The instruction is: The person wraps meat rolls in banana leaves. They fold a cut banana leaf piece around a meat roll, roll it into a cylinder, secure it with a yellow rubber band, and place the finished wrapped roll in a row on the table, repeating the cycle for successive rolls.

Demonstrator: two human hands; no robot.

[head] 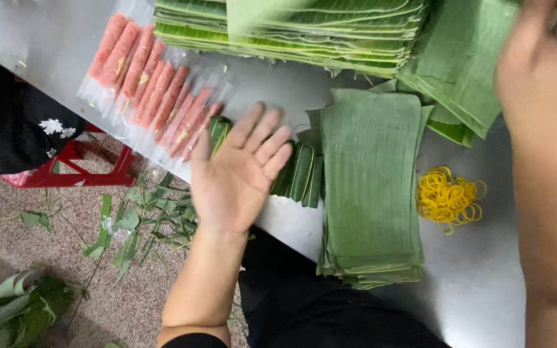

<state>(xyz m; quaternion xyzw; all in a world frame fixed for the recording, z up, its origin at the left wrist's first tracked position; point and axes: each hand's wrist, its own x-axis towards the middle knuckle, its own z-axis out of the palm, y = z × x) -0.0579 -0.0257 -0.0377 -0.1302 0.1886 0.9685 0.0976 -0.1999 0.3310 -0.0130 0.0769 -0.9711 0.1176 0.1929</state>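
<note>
A person's left hand (236, 174) hovers palm-up in the middle of the frame, fingers spread and holding nothing, just above a row of small green leaf-wrapped rolls (301, 174) at the near edge of a steel table (478, 277). A blurred forearm fills the right edge of the frame; its hand is too close and blurred to tell whether it grips anything. In the upper left lie pink meat sticks (153, 93) in clear plastic. Right of the rolls sits a stack of cut banana leaves (372, 187), with a pile of yellow rubber bands (449, 196) beside it. Larger leaf stacks (291, 29) fill the top. Leaf scraps (143, 225) litter the floor, lower left.
</note>
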